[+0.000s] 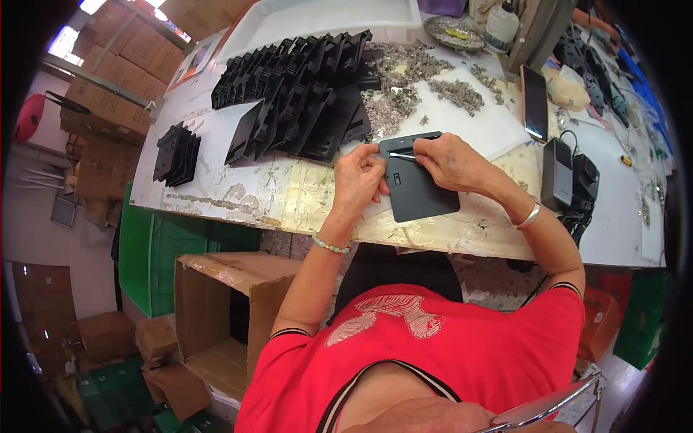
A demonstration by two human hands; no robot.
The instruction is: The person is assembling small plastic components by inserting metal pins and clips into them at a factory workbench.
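Note:
A flat black plastic panel (426, 200) with rounded corners and a small rectangular cutout lies at the table's front edge. My left hand (358, 180) is closed at its left side, thumb and fingers pinched near the upper left corner; whatever is between the fingertips is too small to name. Over the panel's upper right side, my right hand (451, 164) is closed with its fingertips at a slim silvery metal piece (401, 155). That piece lies across the upper part of the panel, and I cannot tell whether it is a tool or a part.
Rows of black plastic parts (303, 94) stand behind my left hand, with a smaller stack (177, 155) farther left. Small metal pieces (458, 95) lie in heaps beyond the panel. A phone (534, 102) and a grey-black device (557, 173) are at right. An open cardboard box (224, 278) stands below.

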